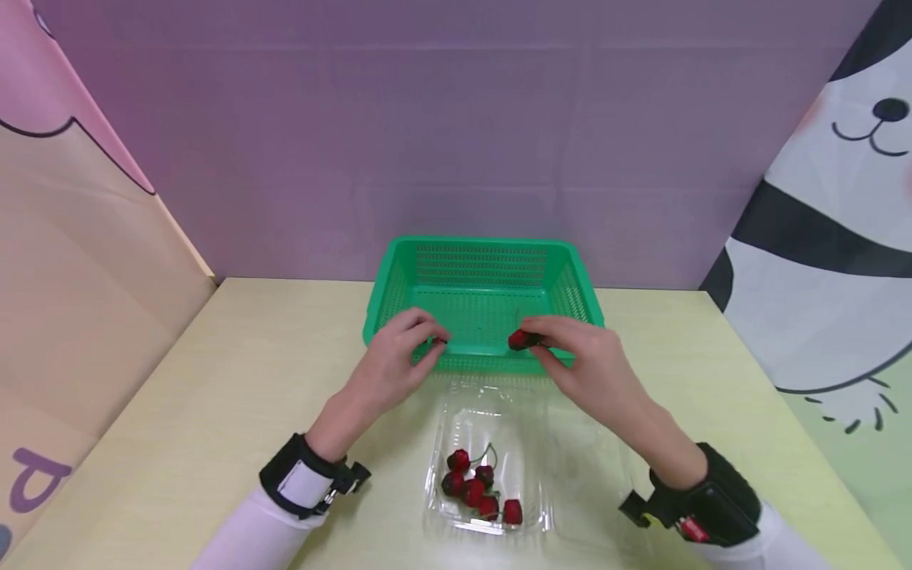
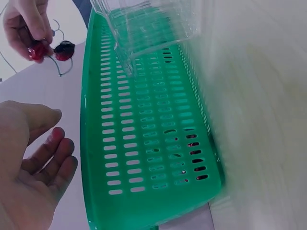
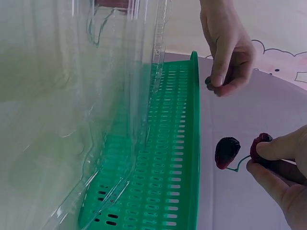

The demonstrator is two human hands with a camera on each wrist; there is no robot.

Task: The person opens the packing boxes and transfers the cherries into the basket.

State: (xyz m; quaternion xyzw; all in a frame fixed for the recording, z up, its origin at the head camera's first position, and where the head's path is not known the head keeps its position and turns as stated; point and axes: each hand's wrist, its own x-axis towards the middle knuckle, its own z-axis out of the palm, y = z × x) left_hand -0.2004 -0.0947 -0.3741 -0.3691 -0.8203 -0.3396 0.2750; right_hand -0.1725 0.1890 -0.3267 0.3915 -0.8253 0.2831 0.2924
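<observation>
Pinched between the thumb and fingers of my right hand (image 1: pixel 587 356) is a dark red cherry (image 3: pixel 261 146). A second cherry (image 3: pixel 226 152) is beside it, with a thin green stem between the two. My left hand (image 1: pixel 392 356) is near the left front corner of the green basket (image 1: pixel 470 245), thumb and fingers apart in the left wrist view, with no cherry showing between them. Both hands are at the basket's near side. In front of it stands a clear plastic box (image 1: pixel 438 443) with several red cherries (image 1: pixel 473 491), one showing a long stem.
A see-through lid (image 1: pixel 591 475) lies to the right of the box on the pale wooden table (image 1: pixel 299 332). Dark red patches show through the basket's lower slots (image 2: pixel 194 153). A purple wall (image 1: pixel 456 119) rises behind; printed side panels (image 1: pixel 819 277) flank the table.
</observation>
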